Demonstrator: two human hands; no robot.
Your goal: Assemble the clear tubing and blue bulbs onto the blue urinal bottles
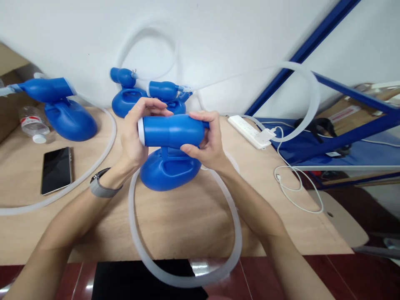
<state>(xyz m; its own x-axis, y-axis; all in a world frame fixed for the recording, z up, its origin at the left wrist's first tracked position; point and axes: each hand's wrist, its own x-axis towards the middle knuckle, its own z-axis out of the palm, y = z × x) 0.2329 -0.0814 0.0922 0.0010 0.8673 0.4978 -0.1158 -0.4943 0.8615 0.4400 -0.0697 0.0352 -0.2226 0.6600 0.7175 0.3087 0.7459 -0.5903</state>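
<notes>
I hold a blue plastic vessel with a cylindrical neck above the wooden table. My left hand wraps round the white-rimmed end of the neck, fingers curled over its top. My right hand grips the other end of the neck, where a translucent hose joins. The hose loops down over the table's front edge and back up to the vessel. A grey watch sits on my left wrist.
Three more blue vessels stand at the back: one at the left, two near the wall, each with hose attached. A phone and a water bottle lie at left. A white power strip with cable lies at right, beside a blue metal frame.
</notes>
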